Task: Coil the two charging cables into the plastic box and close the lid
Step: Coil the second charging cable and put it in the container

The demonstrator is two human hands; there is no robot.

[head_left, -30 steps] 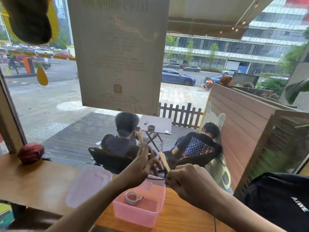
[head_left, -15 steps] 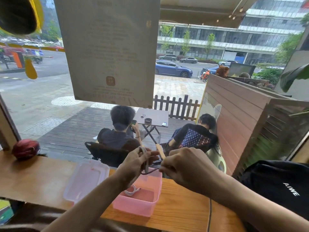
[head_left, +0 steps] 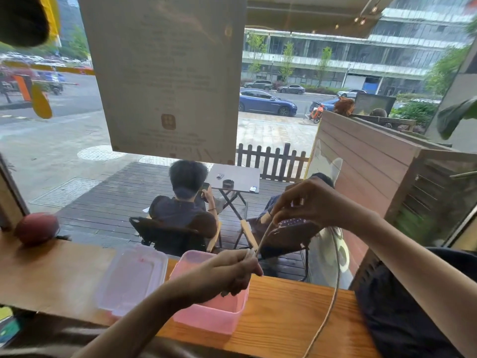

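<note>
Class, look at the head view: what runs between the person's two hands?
A taut stretch of brown cable runs from the left hand up to the right hand, above the pink box.

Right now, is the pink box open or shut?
Open. The pink box has no top on; its clear lid lies flat on the counter beside it.

1. Box [head_left: 219,316] mouth: left hand [head_left: 232,273] sits over it, blocking most of the opening.
2. Lid [head_left: 131,277] lies just left of box, touching or nearly so; no gap there.
3. Cable [head_left: 333,303] hangs from right hand [head_left: 312,200] across the counter [head_left: 278,319] right of box.
4. Counter far left: bare up to red ball [head_left: 36,228].
5. Window directly behind counter.
</note>
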